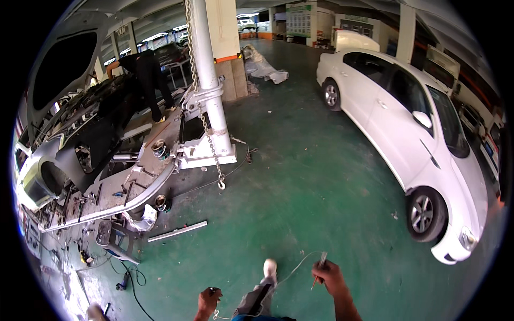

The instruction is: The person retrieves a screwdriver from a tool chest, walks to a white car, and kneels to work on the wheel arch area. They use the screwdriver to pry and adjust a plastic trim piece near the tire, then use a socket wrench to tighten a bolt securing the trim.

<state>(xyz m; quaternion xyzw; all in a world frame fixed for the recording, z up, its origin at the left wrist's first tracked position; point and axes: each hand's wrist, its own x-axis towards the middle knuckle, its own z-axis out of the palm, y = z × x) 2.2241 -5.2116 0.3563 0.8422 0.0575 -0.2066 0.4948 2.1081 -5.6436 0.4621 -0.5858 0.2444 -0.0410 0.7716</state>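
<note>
My right hand (331, 277) is closed on a slim pen-like tool (323, 259) with a pale, see-through upper end. A thin orange piece sticks out below its fingers. From the tool's top a thin pale wire (293, 272) loops leftward and down toward my legs. My left hand (208, 302) is curled closed around something small and dark that I cannot make out. A bit of pale wire shows just below it. Both hands hang low over the green floor, one on each side of my stepping leg and light shoe (270, 267).
A white car (369, 101) is parked on the right. At left, a stripped car (69, 144) with its hood raised sits on a frame bench (120, 198) strewn with tools. A person (147, 80) bends over it. A chain hook (221, 184), metal bar (178, 231), stool (115, 239) and cables lie nearby.
</note>
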